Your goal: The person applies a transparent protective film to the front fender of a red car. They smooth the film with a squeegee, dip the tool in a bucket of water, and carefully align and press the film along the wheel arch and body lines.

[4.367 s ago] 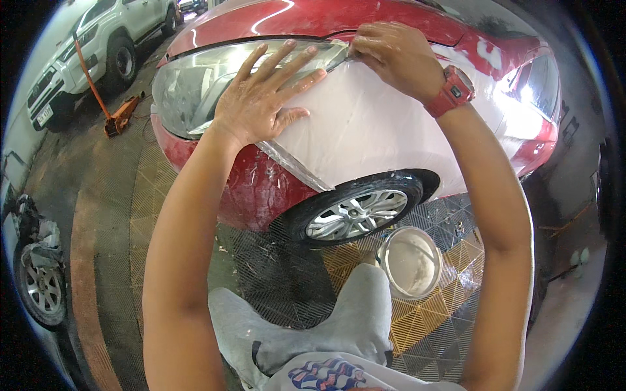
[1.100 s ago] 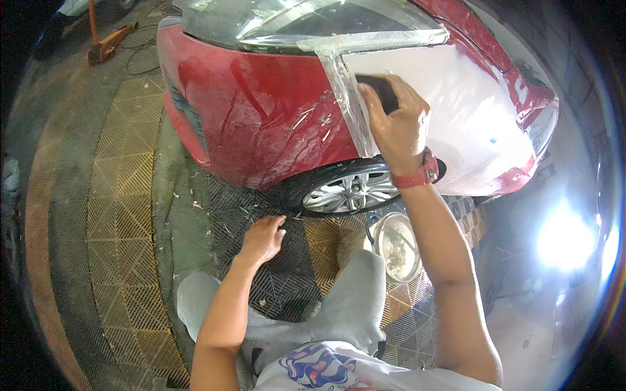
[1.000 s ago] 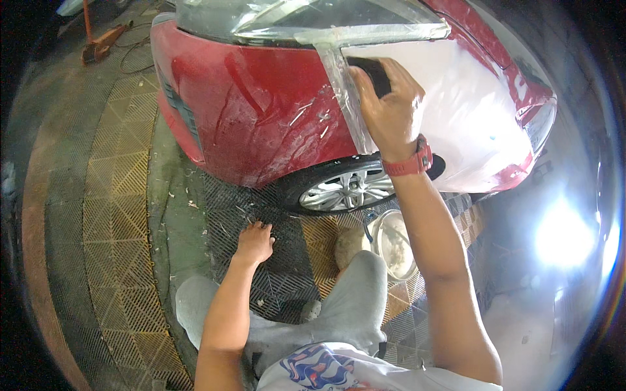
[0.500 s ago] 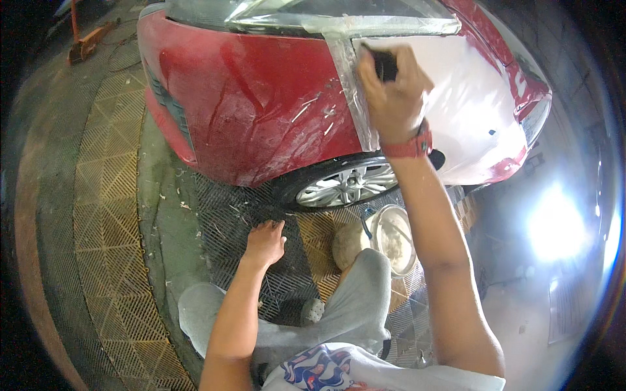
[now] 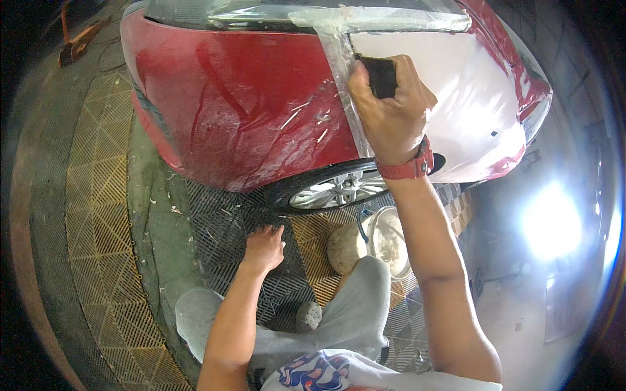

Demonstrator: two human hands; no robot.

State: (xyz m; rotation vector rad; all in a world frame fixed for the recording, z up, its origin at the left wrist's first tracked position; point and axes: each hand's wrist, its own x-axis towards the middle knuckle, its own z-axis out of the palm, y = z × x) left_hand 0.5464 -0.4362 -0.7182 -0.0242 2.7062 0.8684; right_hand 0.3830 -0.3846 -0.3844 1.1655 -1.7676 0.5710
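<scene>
My right hand (image 5: pixel 394 117), with a red watch on its wrist, grips a black block (image 5: pixel 379 77) like a sanding block, thumb on its left side. It is at the upper left of the car's whitish panel (image 5: pixel 450 78), beside a strip of masking tape (image 5: pixel 340 72). Left of the tape is a dusty red body panel (image 5: pixel 261 98). Below and to the left, my left hand (image 5: pixel 265 247) hangs above the floor mat near the wheel (image 5: pixel 339 190). Its fingers bend forward and down, thumb and forefinger apart, and no object shows in it.
A pale bucket (image 5: pixel 345 247) lies or stands by my knee, with a round light-coloured lid or basin (image 5: pixel 389 242) against it. Black and yellow grid tiles (image 5: pixel 104 215) cover the floor. A bright lamp (image 5: pixel 552 223) glares at right. An orange jack-like tool (image 5: pixel 77 47) stands at far left.
My right hand, still gripping the black block, has shifted slightly down along the tape edge and turned, so more of the block shows. The left hand has barely moved; the view has shifted a little.
</scene>
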